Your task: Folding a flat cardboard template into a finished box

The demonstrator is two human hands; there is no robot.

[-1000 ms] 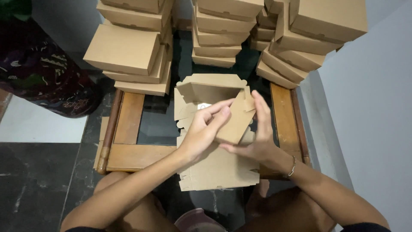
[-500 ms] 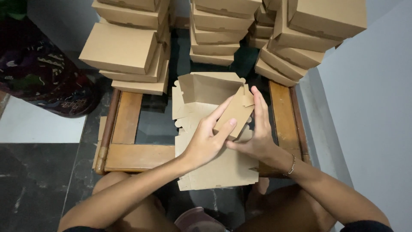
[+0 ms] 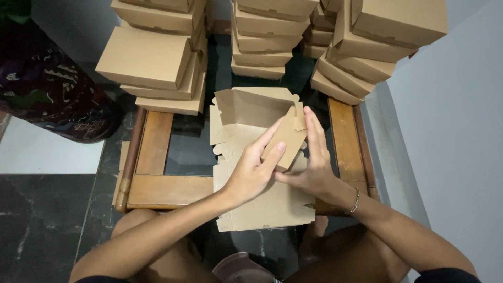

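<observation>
Folding step in hand: my left hand (image 3: 251, 175) and right hand (image 3: 312, 167) pinch the side flap of the flat brown cardboard box blank (image 3: 262, 204) on the wooden bench (image 3: 157, 183); next, I judge, tuck that flap.

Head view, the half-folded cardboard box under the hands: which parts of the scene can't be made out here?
- Cardboard box: its middle and right side flap are covered by the left hand and right hand.
- Right palm: hidden behind the flap and the left fingers.
- Stacks of finished boxes: tops cut off by the upper frame edge.
- Wooden frame: its near right corner is hidden by the flat cardboard and the right wrist.
</observation>
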